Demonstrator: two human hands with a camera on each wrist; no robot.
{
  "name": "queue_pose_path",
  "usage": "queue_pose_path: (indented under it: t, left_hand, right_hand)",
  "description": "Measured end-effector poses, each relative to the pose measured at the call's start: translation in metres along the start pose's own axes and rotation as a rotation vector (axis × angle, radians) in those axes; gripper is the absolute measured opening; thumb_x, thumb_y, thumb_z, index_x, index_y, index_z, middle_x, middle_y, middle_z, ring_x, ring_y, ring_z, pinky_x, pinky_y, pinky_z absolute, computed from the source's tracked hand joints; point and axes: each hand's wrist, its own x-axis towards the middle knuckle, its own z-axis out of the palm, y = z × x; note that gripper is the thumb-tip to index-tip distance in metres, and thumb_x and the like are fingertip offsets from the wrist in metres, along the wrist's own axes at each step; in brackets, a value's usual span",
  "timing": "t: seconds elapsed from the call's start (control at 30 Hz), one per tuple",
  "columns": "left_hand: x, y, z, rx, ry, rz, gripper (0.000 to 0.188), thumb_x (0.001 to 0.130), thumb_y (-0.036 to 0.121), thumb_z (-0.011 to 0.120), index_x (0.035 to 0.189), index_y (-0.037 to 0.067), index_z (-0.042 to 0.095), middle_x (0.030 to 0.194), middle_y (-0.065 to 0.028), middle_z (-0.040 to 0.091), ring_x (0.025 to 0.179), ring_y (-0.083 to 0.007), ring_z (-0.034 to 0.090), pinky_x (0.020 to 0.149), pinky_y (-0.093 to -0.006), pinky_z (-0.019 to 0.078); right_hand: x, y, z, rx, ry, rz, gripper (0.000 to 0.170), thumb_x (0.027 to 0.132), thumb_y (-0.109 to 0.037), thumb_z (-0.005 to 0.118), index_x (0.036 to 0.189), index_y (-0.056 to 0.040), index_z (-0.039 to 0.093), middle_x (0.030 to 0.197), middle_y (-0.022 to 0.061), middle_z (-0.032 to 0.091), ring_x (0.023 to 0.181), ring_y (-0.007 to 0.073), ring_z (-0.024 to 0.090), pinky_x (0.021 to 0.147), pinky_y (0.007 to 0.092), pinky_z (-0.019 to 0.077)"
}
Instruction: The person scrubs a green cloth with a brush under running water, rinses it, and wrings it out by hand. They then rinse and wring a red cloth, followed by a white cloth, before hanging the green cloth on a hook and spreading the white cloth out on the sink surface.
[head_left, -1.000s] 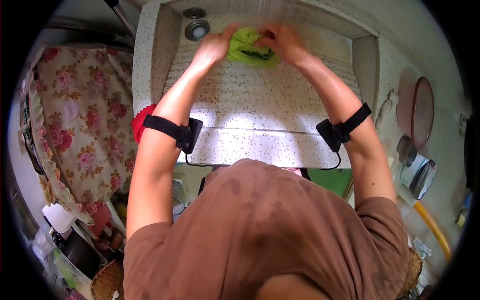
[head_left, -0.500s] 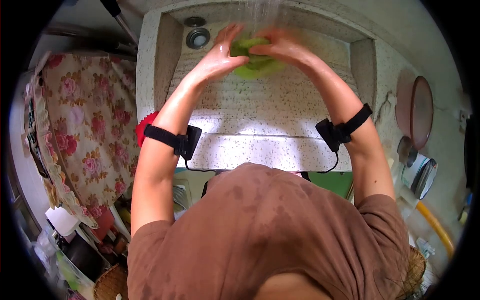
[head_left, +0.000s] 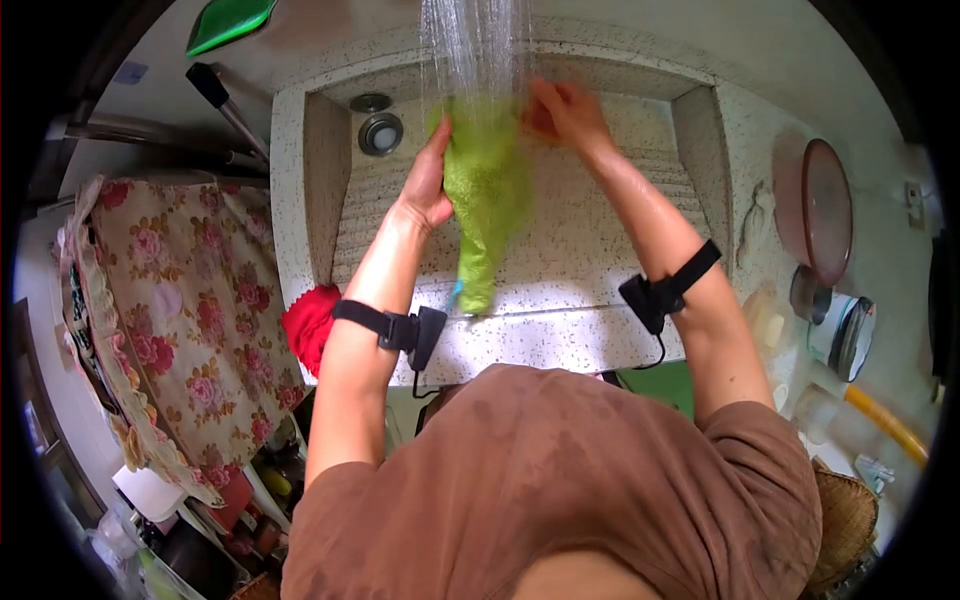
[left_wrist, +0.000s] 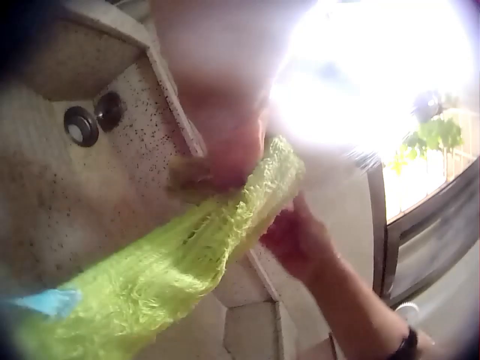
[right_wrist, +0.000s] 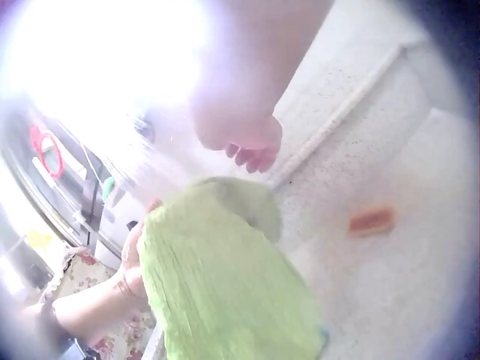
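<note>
Green cloth (head_left: 482,190) is held stretched out over the basin, with its upper end under the falling water (head_left: 475,50) and its narrow lower end by the front ledge (head_left: 580,340) of the sink (head_left: 291,150). Its long axis is turned almost straight from the stream towards the person's body, and a small blue patch (head_left: 458,291) is seen near the lower end. Along its left edge, in the upper half, the cloth is gripped by the left hand (head_left: 430,180): the thumb is laid up the edge and the fingers are tucked behind. The bulk of the cloth is thus placed to the right of that grip, and the narrow end is hung below it, towards the body.

By the right hand (head_left: 572,112) the upper right edge is approached from the other side, so the cloth is set between the two hands, with the left one clearly the nearer. In the right wrist view the fingers of the right hand are bent just above the cloth's upper rim, but that view is washed out and blurred, and whether the rim is pinched or only neared cannot be told.

The drain (head_left: 380,134) is found well to the left, beyond the left hand, and a reddish-brown block (right_wrist: 371,221) is seen on the basin floor, apart from the cloth.
</note>
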Motion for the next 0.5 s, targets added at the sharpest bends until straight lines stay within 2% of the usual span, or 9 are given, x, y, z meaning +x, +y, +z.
queue_pose_path:
  t: [0.03,0.13,0.23,0.27,0.37,0.4,0.5]
  left_hand:
    - [-0.002,0.000,0.000,-0.117,-0.064,0.036,0.057,0.094,0.047,0.038,0.130,0.003,0.041,0.124,-0.0143,0.053,0.109,-0.0242,0.055,0.093,-0.0377,0.0464]
    - [-0.002,-0.003,0.003,-0.212,-0.067,0.059,0.057,0.094,0.048,0.037,0.130,0.003,0.041,0.125,-0.0142,0.051,0.111,-0.0254,0.053,0.096,-0.0401,0.0438]
    - [-0.004,0.004,-0.009,-0.132,-0.011,0.037,0.055,0.095,0.047,0.037,0.129,0.004,0.043,0.125,-0.0138,0.052,0.113,-0.0245,0.053,0.096,-0.0391,0.0433]
    - [-0.006,0.010,-0.013,-0.089,0.006,0.020,0.054,0.095,0.046,0.037,0.129,0.004,0.044,0.125,-0.0136,0.052,0.113,-0.0241,0.053,0.096,-0.0384,0.0433]
    - [-0.019,0.036,-0.013,0.485,0.454,-0.051,0.052,0.095,0.046,0.037,0.125,0.005,0.048,0.118,-0.0106,0.058,0.105,-0.0182,0.056,0.085,-0.0327,0.0472]
    - [-0.022,0.039,-0.026,0.512,0.464,-0.057,0.044,0.095,0.042,0.042,0.115,0.005,0.055,0.098,-0.0052,0.064,0.084,-0.0111,0.059,0.070,-0.0269,0.0463]
    - [-0.013,0.046,-0.053,0.570,0.406,0.002,0.035,0.094,0.037,0.049,0.104,0.005,0.058,0.082,-0.0004,0.062,0.065,-0.0068,0.052,0.058,-0.0257,0.0416]
  right_hand:
    - [-0.004,0.008,0.000,0.113,-0.109,0.256,0.049,0.087,-0.049,0.055,0.115,-0.0091,0.057,0.107,0.0077,0.062,0.095,0.0210,0.060,0.083,0.0361,0.0473]
    - [-0.038,0.018,0.035,0.716,-0.266,0.176,0.049,0.090,-0.049,0.050,0.119,-0.0089,0.052,0.113,0.0058,0.059,0.096,0.0189,0.058,0.085,0.0348,0.0463]
    - [-0.033,0.003,0.050,1.061,-0.248,0.094,0.041,0.093,-0.038,0.050,0.118,-0.0056,0.052,0.113,0.0058,0.058,0.098,0.0168,0.056,0.086,0.0342,0.0454]
    - [-0.027,0.005,0.047,1.012,-0.268,0.121,0.038,0.093,-0.033,0.050,0.117,-0.0049,0.052,0.113,0.0058,0.058,0.098,0.0165,0.056,0.087,0.0340,0.0451]
    - [-0.012,0.018,0.018,0.940,-0.317,0.157,0.030,0.092,-0.023,0.053,0.115,-0.0037,0.053,0.111,0.0059,0.058,0.099,0.0161,0.056,0.088,0.0331,0.0435]
    - [-0.012,0.017,0.007,0.968,-0.338,0.138,0.029,0.090,-0.021,0.056,0.114,-0.0040,0.054,0.109,0.0059,0.059,0.100,0.0164,0.055,0.089,0.0327,0.0426]
    - [-0.002,0.016,0.008,0.950,-0.304,0.127,0.026,0.087,-0.018,0.059,0.108,-0.0036,0.056,0.105,0.0057,0.060,0.096,0.0163,0.056,0.087,0.0313,0.0429]
